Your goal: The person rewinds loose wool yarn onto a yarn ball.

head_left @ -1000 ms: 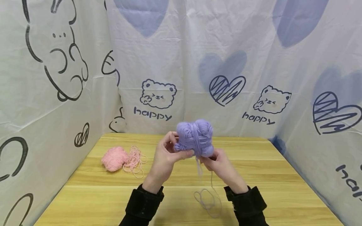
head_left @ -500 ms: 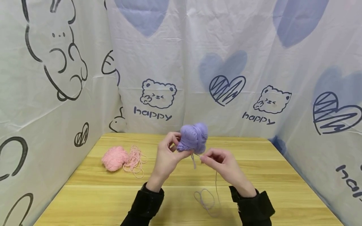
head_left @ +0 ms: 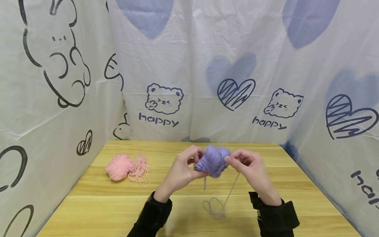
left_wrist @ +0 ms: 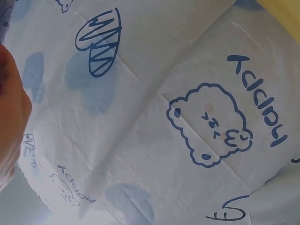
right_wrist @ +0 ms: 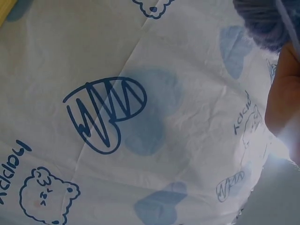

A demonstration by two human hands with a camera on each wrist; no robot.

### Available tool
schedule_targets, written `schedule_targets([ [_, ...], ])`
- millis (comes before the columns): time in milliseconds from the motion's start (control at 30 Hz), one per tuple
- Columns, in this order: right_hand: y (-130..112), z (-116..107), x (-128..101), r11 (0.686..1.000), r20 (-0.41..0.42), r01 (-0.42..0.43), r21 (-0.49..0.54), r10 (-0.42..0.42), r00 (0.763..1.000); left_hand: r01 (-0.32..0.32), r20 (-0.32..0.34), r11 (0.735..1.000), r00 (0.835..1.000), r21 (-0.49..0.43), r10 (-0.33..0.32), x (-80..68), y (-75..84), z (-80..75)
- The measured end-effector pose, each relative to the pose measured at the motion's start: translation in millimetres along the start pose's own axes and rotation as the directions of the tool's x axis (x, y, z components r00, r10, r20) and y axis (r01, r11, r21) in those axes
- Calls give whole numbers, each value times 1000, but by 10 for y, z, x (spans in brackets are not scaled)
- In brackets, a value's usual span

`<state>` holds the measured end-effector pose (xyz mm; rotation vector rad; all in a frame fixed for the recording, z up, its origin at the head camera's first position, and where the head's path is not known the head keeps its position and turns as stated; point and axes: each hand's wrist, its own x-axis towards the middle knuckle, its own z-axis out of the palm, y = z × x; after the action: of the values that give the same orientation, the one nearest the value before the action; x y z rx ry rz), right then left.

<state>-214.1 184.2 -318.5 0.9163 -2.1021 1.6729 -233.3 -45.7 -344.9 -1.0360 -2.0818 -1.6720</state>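
Note:
In the head view a purple yarn ball (head_left: 213, 160) is held above the wooden table (head_left: 278, 184). My left hand (head_left: 185, 168) grips its left side with curled fingers. My right hand (head_left: 247, 166) pinches a purple strand (head_left: 232, 187) beside the ball's right side; the strand runs down to a small loose coil (head_left: 214, 207) on the table. The right wrist view shows an edge of the purple ball (right_wrist: 265, 21) and a bit of my hand (right_wrist: 283, 98). The left wrist view shows only a sliver of hand (left_wrist: 11, 117) and the backdrop.
A pink yarn ball (head_left: 119, 167) with a loose pink tangle (head_left: 141, 168) lies at the table's left. White printed cloth (head_left: 189, 72) with bears and hearts walls the table at the back and both sides.
The purple ball has come down and slightly right. My right hand has risen from below the ball to its right side, drawing the strand up with it.

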Motion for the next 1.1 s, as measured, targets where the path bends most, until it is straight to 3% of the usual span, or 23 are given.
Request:
schedule_targets([
  [233, 17, -82, 1, 997, -96, -72, -1, 72, 993, -13, 172, 1000, 985, 15, 10, -17, -2, 0],
  [367, 45, -89, 26, 994, -124, -104, 35, 108, 986, 9, 226, 996, 974, -89, 11, -34, 18, -14],
  [500, 88, -44, 63, 989, -123, -128, 74, 136, 983, 18, 234, 975, 972, -220, 35, -52, 52, -52],
  [633, 148, 54, 108, 985, -83, -120, 124, 131, 988, -5, 192, 942, 979, -334, 73, -61, 86, -94],
  [767, 224, 157, 131, 988, -27, -92, 128, 97, 995, -11, 116, 891, 991, -454, 71, -62, 124, -126],
  [867, 275, 223, 128, 989, 23, -94, 117, 92, 995, 20, 46, 860, 999, -509, 4, -62, 151, -144],
  [933, 299, 263, 122, 985, 67, -107, 135, 99, 993, 48, -11, 854, 998, -519, -62, -63, 167, -154],
  [1100, 312, 359, 118, 987, 175, -99, 126, 76, 982, 72, -159, 850, 971, -521, -180, -50, 181, -158],
])
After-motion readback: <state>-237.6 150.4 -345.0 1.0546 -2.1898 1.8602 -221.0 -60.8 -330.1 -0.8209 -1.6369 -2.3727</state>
